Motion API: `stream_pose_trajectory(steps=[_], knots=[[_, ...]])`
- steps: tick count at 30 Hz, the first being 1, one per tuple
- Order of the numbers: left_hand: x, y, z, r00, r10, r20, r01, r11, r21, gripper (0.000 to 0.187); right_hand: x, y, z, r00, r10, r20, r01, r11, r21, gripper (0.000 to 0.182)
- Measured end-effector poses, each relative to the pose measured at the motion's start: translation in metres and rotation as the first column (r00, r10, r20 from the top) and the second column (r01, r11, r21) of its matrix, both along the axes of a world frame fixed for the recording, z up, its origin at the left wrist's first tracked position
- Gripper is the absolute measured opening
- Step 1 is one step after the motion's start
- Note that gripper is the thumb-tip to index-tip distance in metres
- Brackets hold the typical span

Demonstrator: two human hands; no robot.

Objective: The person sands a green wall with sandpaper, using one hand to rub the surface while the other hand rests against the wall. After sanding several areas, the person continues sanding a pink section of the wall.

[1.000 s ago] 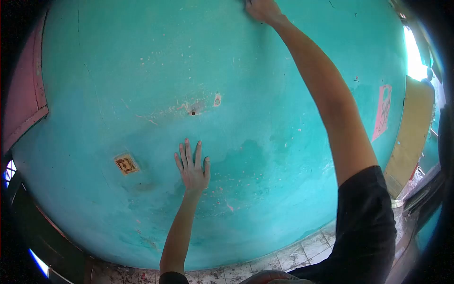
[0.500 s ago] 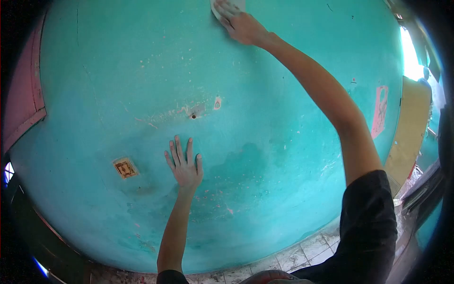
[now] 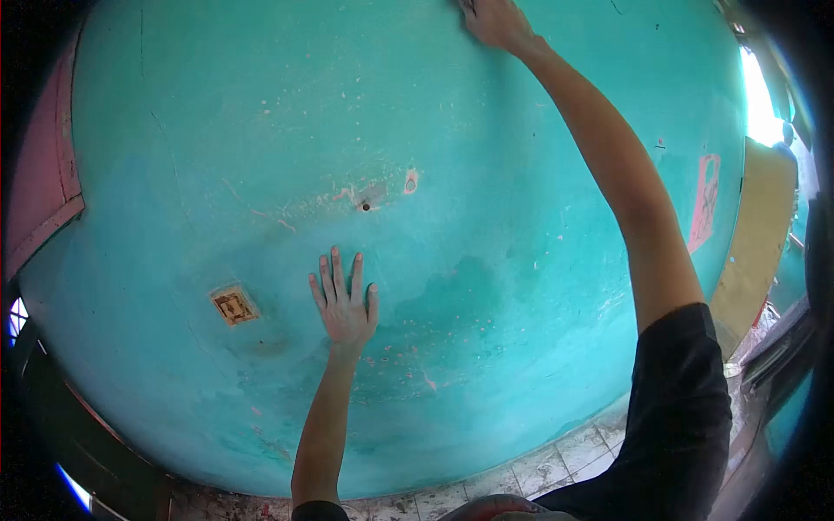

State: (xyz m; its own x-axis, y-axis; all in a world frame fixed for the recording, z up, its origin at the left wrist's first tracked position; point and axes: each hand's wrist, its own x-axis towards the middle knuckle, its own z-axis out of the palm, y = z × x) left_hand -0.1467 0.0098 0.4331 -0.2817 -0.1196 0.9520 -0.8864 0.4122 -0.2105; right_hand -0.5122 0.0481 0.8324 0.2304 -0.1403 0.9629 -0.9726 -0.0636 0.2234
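My left hand (image 3: 347, 308) lies flat against the turquoise wall (image 3: 512, 217), its fingers spread and pointing up, and holds nothing. Just above its fingertips is a small dark hole (image 3: 366, 207) in the wall, with a pale chipped patch (image 3: 411, 181) beside it. At the top edge of the view, my right hand (image 3: 497, 24) reaches up to the wall with the arm stretched out. Most of its fingers are cut off by the frame, so whatever is under them is hidden.
A recessed wall box (image 3: 234, 306) sits left of my left hand. Pink framing (image 3: 65, 130) stands at the far left. A pink patch (image 3: 704, 201) marks the wall near a tan panel (image 3: 760, 234) at right. Dirty floor tiles (image 3: 543, 473) run along the wall's foot.
My right hand has moved up and to the right in the view; the pale flat piece under its fingers has left the frame. My left hand stays flat at the same spot on the wall.
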Motion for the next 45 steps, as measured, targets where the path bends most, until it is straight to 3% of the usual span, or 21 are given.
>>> stream_pose_trajectory(steps=[3, 5, 9, 12, 14, 18, 21, 24, 27, 29, 30, 33, 35, 36, 37, 39, 40, 43, 44, 45], knots=[[0.0, -0.001, 0.002, 1.0, 0.011, 0.018, -0.011, 1.0, -0.01, 0.054, 0.005, -0.008, 0.01, 0.991, -0.093, 0.1, 0.099, 0.994, -0.054, 0.059], [0.0, 0.003, 0.0, 0.999, 0.013, 0.031, -0.013, 1.0, -0.003, 0.054, 0.005, -0.002, -0.006, 1.0, -0.024, 0.02, 0.025, 0.999, -0.024, 0.058], [-0.003, 0.001, 0.003, 1.0, 0.021, 0.0, -0.021, 1.0, -0.007, 0.053, -0.005, 0.012, -0.006, 0.985, -0.098, -0.141, 0.1, 0.995, 0.007, 0.058], [-0.003, -0.001, -0.001, 1.0, 0.012, -0.01, -0.012, 1.0, 0.0, 0.053, -0.002, 0.009, 0.006, 0.994, -0.095, -0.044, 0.096, 0.995, 0.019, 0.058], [-0.004, -0.001, -0.001, 1.0, 0.01, -0.007, -0.01, 1.0, 0.003, 0.053, 0.004, 0.005, 0.001, 0.999, 0.017, 0.034, -0.016, 1.0, -0.015, 0.058], [0.0, 0.001, -0.002, 1.0, 0.015, 0.002, -0.015, 1.0, -0.013, 0.053, 0.004, 0.011, -0.017, 0.998, -0.001, 0.058, -0.002, 0.999, 0.048, 0.057], [-0.005, -0.003, 0.0, 0.999, 0.028, -0.018, -0.029, 0.999, -0.036, 0.053, 0.007, 0.013, 0.001, 0.993, -0.108, -0.055, 0.109, 0.994, 0.015, 0.057], [-0.008, -0.002, -0.001, 0.999, 0.019, -0.036, -0.02, 0.999, -0.031, 0.053, 0.019, 0.009, 0.021, 0.997, -0.055, 0.046, 0.049, 0.992, 0.112, 0.057], [-0.007, 0.001, -0.002, 0.999, 0.019, -0.043, -0.019, 1.0, -0.013, 0.052, 0.016, -0.008, -0.001, 0.997, 0.05, 0.06, -0.05, 0.999, -0.006, 0.058], [-0.008, -0.001, 0.0, 0.999, 0.022, -0.044, -0.023, 1.0, -0.021, 0.052, 0.006, 0.001, -0.019, 0.993, 0.032, -0.116, -0.031, 0.999, 0.004, 0.058], [-0.007, -0.003, 0.0, 0.999, 0.03, -0.036, -0.031, 0.999, -0.033, 0.052, 0.007, 0.008, -0.01, 0.992, 0.031, -0.12, -0.033, 0.999, -0.007, 0.058], [-0.008, 0.0, -0.001, 0.999, 0.027, -0.036, -0.028, 0.999, -0.026, 0.053, 0.011, 0.012, 0.014, 1.0, -0.024, 0.005, 0.024, 0.997, 0.078, 0.058], [-0.007, 0.003, 0.0, 0.999, 0.019, -0.042, -0.019, 1.0, -0.017, 0.053, 0.034, -0.004, 0.033, 0.981, -0.04, 0.188, 0.035, 0.999, 0.026, 0.057], [-0.008, 0.004, 0.0, 0.999, 0.015, -0.046, -0.015, 1.0, 0.01, 0.054, 0.033, -0.004, 0.025, 0.982, -0.04, 0.185, 0.035, 0.999, 0.031, 0.057], [-0.006, 0.006, 0.0, 0.999, 0.012, -0.045, -0.011, 0.999, 0.034, 0.054, 0.026, -0.006, 0.007, 0.996, 0.059, 0.066, -0.063, 0.996, 0.061, 0.051], [-0.001, 0.007, -0.002, 1.0, 0.005, -0.029, -0.004, 1.0, 0.028, 0.054, 0.002, -0.01, -0.033, 0.95, 0.182, -0.255, -0.208, 0.975, -0.079, 0.045], [0.0, 0.005, 0.001, 1.0, 0.001, -0.019, 0.0, 1.0, 0.024, 0.054, -0.019, -0.014, -0.049, 0.877, 0.158, -0.454, -0.29, 0.927, -0.237, 0.044], [0.012, 0.007, 0.006, 0.999, -0.014, 0.037, 0.011, 0.998, 0.059, 0.053, -0.106, -0.014, -0.053, 0.984, 0.025, -0.175, -0.061, 0.978, -0.198, 0.045], [0.014, 0.005, 0.008, 0.999, -0.012, 0.033, 0.011, 0.999, 0.052, 0.053, -0.124, -0.018, -0.034, 0.997, -0.055, -0.048, 0.045, 0.981, -0.188, 0.046], [0.017, 0.004, 0.008, 0.999, -0.012, 0.049, 0.01, 0.999, 0.037, 0.053, -0.126, -0.034, -0.01, 0.997, -0.052, -0.049, 0.042, 0.98, -0.194, 0.046]])
